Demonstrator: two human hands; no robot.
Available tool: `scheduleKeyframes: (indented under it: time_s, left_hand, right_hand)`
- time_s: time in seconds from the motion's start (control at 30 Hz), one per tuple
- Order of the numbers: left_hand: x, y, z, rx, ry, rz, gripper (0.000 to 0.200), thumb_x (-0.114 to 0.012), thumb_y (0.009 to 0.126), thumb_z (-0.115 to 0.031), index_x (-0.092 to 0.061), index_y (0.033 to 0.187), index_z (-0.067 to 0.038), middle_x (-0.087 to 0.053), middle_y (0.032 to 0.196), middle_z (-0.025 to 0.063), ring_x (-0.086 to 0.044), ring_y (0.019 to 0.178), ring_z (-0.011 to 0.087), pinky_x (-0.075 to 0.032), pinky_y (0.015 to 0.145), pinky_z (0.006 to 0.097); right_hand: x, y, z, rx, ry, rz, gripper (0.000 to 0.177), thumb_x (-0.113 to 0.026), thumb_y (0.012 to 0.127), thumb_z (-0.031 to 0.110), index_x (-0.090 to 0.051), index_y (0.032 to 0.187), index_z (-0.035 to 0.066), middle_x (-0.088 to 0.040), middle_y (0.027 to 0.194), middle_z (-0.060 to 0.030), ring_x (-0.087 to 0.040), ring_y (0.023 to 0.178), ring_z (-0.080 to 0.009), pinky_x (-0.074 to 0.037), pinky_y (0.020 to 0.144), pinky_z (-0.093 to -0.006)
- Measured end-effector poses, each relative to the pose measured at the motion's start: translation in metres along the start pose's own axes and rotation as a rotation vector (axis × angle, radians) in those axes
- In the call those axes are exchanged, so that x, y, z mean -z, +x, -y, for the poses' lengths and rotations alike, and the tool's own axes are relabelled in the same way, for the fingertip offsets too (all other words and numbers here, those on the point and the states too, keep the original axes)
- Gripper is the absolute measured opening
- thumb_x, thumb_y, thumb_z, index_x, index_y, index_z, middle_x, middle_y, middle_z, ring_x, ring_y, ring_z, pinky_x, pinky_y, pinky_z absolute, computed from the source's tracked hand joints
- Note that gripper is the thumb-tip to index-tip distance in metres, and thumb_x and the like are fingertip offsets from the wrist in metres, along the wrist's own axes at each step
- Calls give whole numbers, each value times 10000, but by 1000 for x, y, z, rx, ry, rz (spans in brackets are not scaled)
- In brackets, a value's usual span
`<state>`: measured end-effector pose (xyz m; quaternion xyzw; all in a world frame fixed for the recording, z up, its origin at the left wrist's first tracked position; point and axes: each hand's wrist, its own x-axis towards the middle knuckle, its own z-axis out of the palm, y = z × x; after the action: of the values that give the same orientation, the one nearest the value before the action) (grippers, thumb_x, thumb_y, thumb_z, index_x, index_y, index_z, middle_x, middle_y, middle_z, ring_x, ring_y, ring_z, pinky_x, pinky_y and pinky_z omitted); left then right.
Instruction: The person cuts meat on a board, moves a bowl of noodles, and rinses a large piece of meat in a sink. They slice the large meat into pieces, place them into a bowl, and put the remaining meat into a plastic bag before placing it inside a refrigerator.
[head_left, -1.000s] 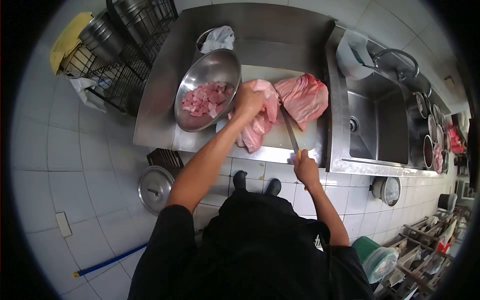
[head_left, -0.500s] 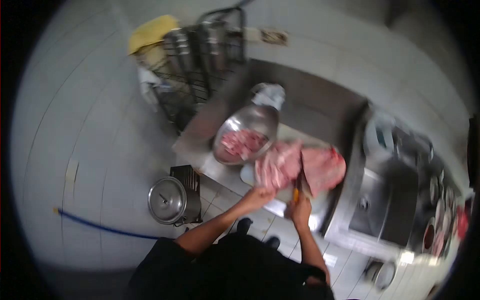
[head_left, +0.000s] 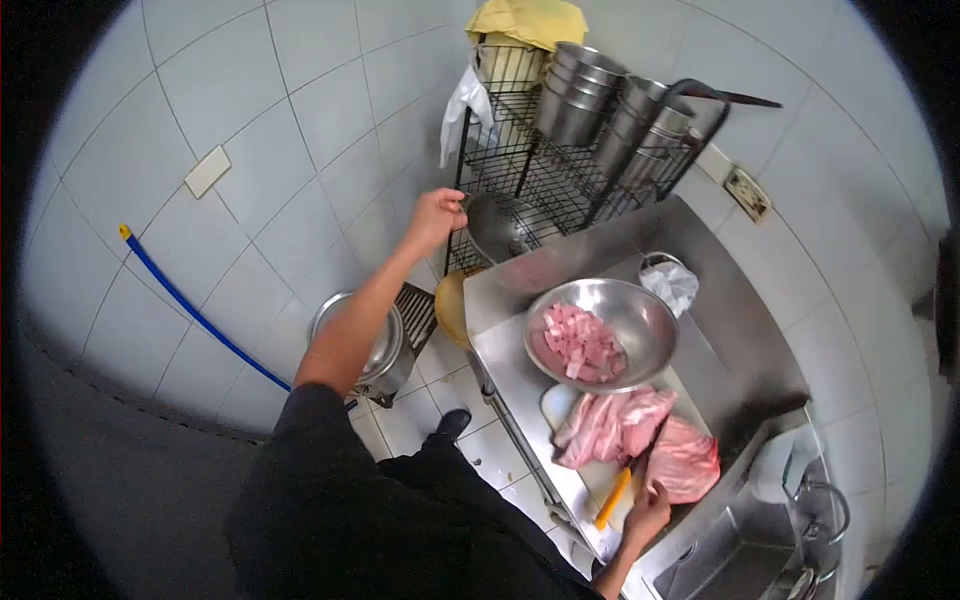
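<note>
My left hand (head_left: pixel 438 218) is raised at the wire rack, its fingers closed on the rim of a dark metal bowl (head_left: pixel 500 225) on a lower shelf. Near the front of the steel counter, my right hand (head_left: pixel 648 515) touches the lower edge of a large piece of raw meat (head_left: pixel 684 460). Beside that hand lies a knife with an orange handle (head_left: pixel 614 498), its blade hidden by the meat. A second piece of meat (head_left: pixel 612 425) rests on the white cutting board (head_left: pixel 595 480). Behind it, a steel bowl (head_left: pixel 645 330) holds cut meat chunks (head_left: pixel 582 345).
Stacked steel containers (head_left: pixel 580 95) and a yellow cloth (head_left: pixel 528 22) top the black wire rack (head_left: pixel 530 160). A plastic bag (head_left: pixel 670 287) lies behind the bowl. The sink (head_left: pixel 735 565) is at the lower right. A lidded pot (head_left: pixel 385 345) stands on the floor side, left.
The view has swung left. My left hand has left the meat and reached up to the bowl at the rack. My right hand has let go of the orange-handled knife.
</note>
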<state>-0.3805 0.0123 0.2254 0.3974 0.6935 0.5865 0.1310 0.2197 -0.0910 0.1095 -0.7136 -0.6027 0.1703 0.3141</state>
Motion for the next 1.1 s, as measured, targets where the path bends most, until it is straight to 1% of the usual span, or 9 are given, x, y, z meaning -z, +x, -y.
scheduleKeyframes:
  time_s: [0.07,0.37,0.5,0.6,0.7,0.77,0.9,1.0,1.1]
  left_hand:
    - [18,95,64,278,5,103,237,-639,798,-35,-696,1028,-30,-703,936,98,-665,750,162,-538,674,295]
    - [-3,359,260,-97,928,-193,477,-623,838,-251,-609,1268,-44,-672,1182,188,-604,1135,410,-463,1001,474]
    - [4,367,230,-124,442,-25,257,-619,868,-223,-715,953,-1,-730,923,159,-689,868,328,-511,835,397]
    - [14,384,241,-164,448,8,228,-607,877,-169,-708,999,-5,-717,855,103,-683,846,233,-511,794,361]
    - [23,378,245,-197,150,118,326,-639,868,-140,-664,1167,-11,-725,990,105,-681,905,237,-517,832,380]
    - [20,366,242,-136,128,255,736,-757,804,-225,-439,1414,39,-538,1392,207,-519,1280,305,-393,1075,393]
    - [2,364,223,-29,623,62,462,-769,781,-319,-696,1094,12,-676,1067,271,-643,1031,404,-492,865,429]
    - [11,355,215,-297,456,-121,323,-752,800,-302,-721,830,17,-667,789,252,-652,790,439,-492,714,465]
    - [39,333,163,34,409,36,287,-765,832,-266,-712,751,4,-674,687,138,-667,694,235,-509,655,352]
  right_hand:
    - [0,0,2,-133,102,-13,296,-653,861,24,-653,1143,-64,-699,840,-183,-650,727,-238,-526,660,-362]
    - [-12,-12,25,-460,198,-161,233,-599,891,26,-639,1099,-70,-645,813,-74,-566,675,-121,-474,577,-269]
    - [-19,-25,32,-526,181,-227,198,-617,917,97,-634,1081,-13,-613,742,-35,-556,611,-96,-448,534,-245]
    - [-23,-21,71,-557,124,-246,197,-638,921,124,-650,1059,-15,-638,776,-49,-577,620,-106,-479,555,-258]
    - [-29,-13,57,-499,200,-257,201,-648,922,143,-658,1047,-14,-647,786,-48,-574,610,-107,-483,549,-263]
    - [-36,-6,21,-537,276,-275,216,-682,911,153,-662,1060,-2,-647,792,-42,-569,604,-103,-469,512,-249]
    - [-37,12,61,-574,145,-220,303,-671,934,219,-654,1144,1,-657,784,-54,-585,602,-107,-454,509,-244]
    - [-30,16,74,-557,122,-231,332,-654,945,199,-637,1190,-25,-660,840,-62,-576,641,-110,-454,544,-245]
    - [-26,19,76,-566,194,-255,341,-649,951,177,-624,1211,-42,-664,898,-68,-569,676,-113,-458,568,-249]
